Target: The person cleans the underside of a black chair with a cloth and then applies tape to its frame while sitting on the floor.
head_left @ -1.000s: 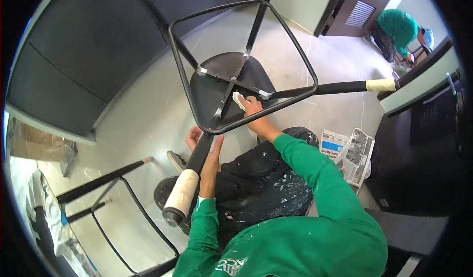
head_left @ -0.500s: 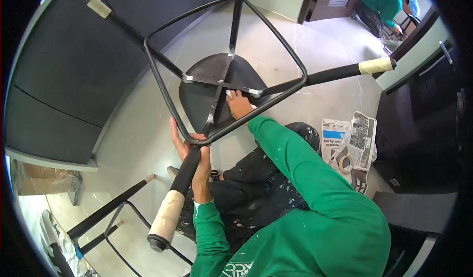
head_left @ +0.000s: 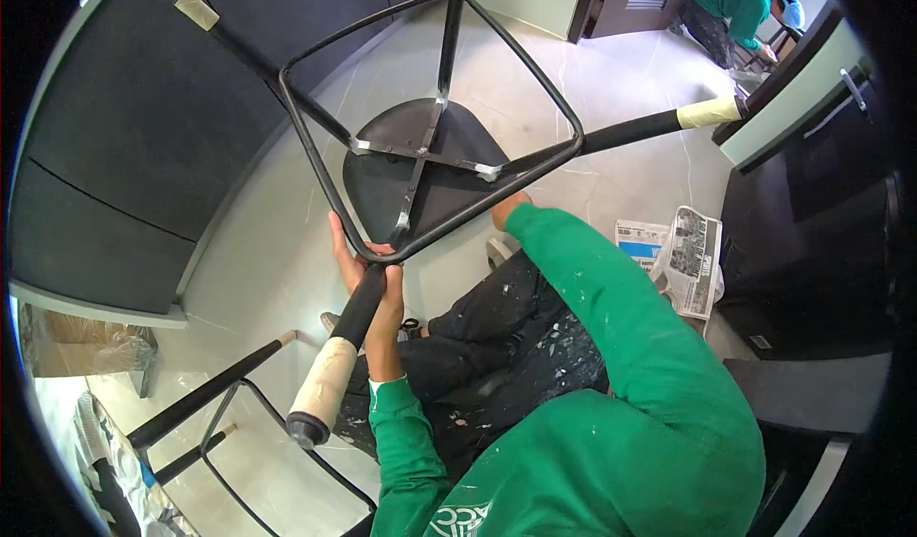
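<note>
An upturned black stool (head_left: 417,176) rests before me, its seat down on the floor and its legs sticking up and outward. Pale masking tape (head_left: 327,384) wraps the leg ends, and whitish patches mark the joints of the metal cross under the seat. My left hand (head_left: 384,293) is closed around the nearest leg, just where the footrest ring (head_left: 330,169) meets it. Beyond the ring's near bar, my right hand (head_left: 511,210) is beside the seat's right edge, below a leg joint. Its fingers are hidden, so what it holds does not show.
Another black stool frame (head_left: 205,398) lies at lower left, near a plastic-wrapped carton (head_left: 86,346). Newspapers (head_left: 690,260) lie on the floor to the right, beside a dark cabinet (head_left: 812,241). A co-worker in green (head_left: 731,7) bends down in the far right doorway.
My right hand has drawn back from the underside of the seat, where a small white thing showed at its fingertips, to the seat's right edge. My left hand keeps its hold.
</note>
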Available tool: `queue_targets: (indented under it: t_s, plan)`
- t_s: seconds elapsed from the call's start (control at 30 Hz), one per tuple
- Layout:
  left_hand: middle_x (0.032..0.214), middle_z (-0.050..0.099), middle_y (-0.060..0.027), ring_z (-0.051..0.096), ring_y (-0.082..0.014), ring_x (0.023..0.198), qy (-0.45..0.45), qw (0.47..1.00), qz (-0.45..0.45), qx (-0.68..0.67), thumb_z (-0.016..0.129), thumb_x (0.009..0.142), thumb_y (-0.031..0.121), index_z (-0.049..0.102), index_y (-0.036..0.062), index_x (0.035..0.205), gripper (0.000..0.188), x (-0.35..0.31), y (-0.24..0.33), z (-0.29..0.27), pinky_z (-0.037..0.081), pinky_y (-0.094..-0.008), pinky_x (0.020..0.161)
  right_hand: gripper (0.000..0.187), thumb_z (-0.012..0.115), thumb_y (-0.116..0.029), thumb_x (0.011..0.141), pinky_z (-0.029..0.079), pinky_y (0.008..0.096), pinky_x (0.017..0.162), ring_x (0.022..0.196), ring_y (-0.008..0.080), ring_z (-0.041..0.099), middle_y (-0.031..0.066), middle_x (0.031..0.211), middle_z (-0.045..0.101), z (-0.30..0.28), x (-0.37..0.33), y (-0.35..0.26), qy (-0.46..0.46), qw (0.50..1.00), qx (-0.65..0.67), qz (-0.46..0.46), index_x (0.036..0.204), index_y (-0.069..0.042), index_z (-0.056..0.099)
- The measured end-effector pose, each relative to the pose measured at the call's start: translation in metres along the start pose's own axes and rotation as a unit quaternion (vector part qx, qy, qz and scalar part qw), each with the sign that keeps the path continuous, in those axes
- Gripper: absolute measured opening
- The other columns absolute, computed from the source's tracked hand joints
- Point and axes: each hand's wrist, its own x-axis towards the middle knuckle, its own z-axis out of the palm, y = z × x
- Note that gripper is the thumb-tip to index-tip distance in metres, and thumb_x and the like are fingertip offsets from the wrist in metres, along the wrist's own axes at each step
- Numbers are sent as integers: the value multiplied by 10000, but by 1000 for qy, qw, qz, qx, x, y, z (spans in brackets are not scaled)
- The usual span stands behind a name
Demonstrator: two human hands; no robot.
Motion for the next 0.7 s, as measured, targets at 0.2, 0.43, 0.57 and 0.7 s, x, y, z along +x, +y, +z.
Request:
queue_targets:
  t_s: [0.2,0.43,0.57,0.7]
  plan:
    - [875,563,-25,533,-115,791,-4,1000,15,-20,606,823,8,133,142,1612,930,-1,-11,7,469,-259,749,193,571,-114,855,562,479,765,939,356,650,196,1017,656,-95,8,-42,200,977,69,-26,943,29,668]
    - [824,542,-27,541,-126,768,-1,998,24,-57,562,799,-17,145,107,1607,918,1,3,22,466,-258,773,306,567,-196,922,544,496,749,1141,329,590,122,1174,632,-58,11,-23,-20,985,-167,48,1133,-25,710]
    - [819,521,-12,528,-120,765,7,998,-16,-66,590,821,18,145,99,1606,907,-1,14,25,461,-257,773,279,532,-136,927,468,580,828,1050,390,597,190,1163,650,-48,20,-22,-85,981,-114,130,1112,-29,712]
    - [813,520,-9,526,-120,759,24,999,4,-38,612,832,54,154,96,1605,900,-1,9,16,461,-260,765,303,524,-162,927,493,565,769,1110,393,572,204,1207,617,-40,27,-30,-21,996,-17,85,1136,-24,694]
